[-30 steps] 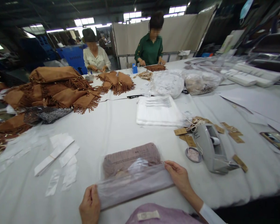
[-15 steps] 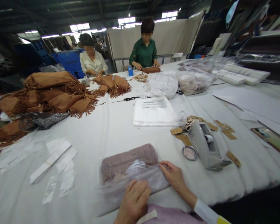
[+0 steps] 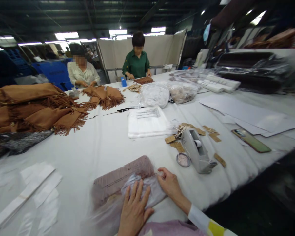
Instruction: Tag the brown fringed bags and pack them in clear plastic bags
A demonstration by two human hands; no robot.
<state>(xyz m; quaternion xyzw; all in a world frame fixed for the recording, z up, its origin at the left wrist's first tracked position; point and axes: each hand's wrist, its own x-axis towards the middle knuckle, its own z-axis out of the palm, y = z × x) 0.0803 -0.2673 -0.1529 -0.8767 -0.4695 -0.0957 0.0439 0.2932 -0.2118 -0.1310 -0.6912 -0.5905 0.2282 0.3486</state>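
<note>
A mauve item in a printed clear plastic bag (image 3: 123, 175) lies near the table's front edge. My left hand (image 3: 135, 205) rests flat on the bag's loose lower part, fingers spread and palm down. At the bag's right edge, my right hand (image 3: 170, 186) pinches the plastic between thumb and curled fingers. A bluish-white patch shows through the film just above my left fingertips. To the right of my right hand stands a grey tape dispenser (image 3: 198, 152), with a small round dish (image 3: 183, 159) beside it.
Brown tags (image 3: 178, 146) and a phone (image 3: 251, 140) lie to the right. Stacked white plastic bags (image 3: 148, 123) are ahead. Brown fringed bags (image 3: 36, 108) pile up at left, near white paper strips (image 3: 24, 198). Two co-workers (image 3: 137, 64) handle brown pieces across the table.
My left hand has moved up onto the bag and spread its fingers flat. The plastic is bunched more towards the mauve item. My right hand keeps to the bag's right edge. The camera view has turned right.
</note>
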